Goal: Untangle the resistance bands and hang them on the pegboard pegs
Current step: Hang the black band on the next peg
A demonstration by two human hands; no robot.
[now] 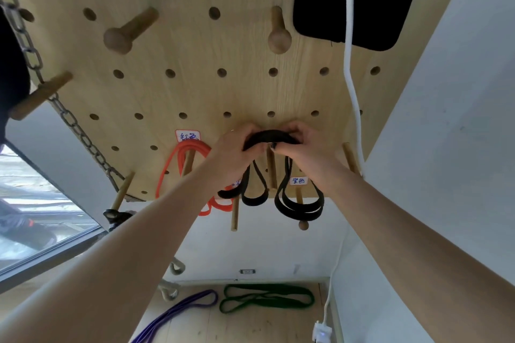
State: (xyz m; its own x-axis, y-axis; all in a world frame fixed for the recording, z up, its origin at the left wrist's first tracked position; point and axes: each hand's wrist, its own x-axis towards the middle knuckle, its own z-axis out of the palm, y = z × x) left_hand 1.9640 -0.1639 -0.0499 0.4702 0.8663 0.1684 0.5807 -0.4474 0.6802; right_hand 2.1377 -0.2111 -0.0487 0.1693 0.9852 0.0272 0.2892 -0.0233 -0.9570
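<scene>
Fingers of my left hand (232, 152) and right hand (302, 145) pinch the flat black band (269, 135) between them; its matte loops dangle toward 6 o'clock against the pale wooden pegboard (195, 64).

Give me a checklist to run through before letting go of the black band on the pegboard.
1. Both hands hold the black band: ok, left hand and right hand grip its top.
2. Band seated over the peg between the hands: cannot tell, the fingers hide the top of the peg.
3. Loops free of tangles: not ok, several black loops hang bunched at different heights.
4. Black loops clear of the red band: not ok, one overlaps its lower end.
5. Remaining bands: not ok, the purple band and green band lie on the floor.
</scene>
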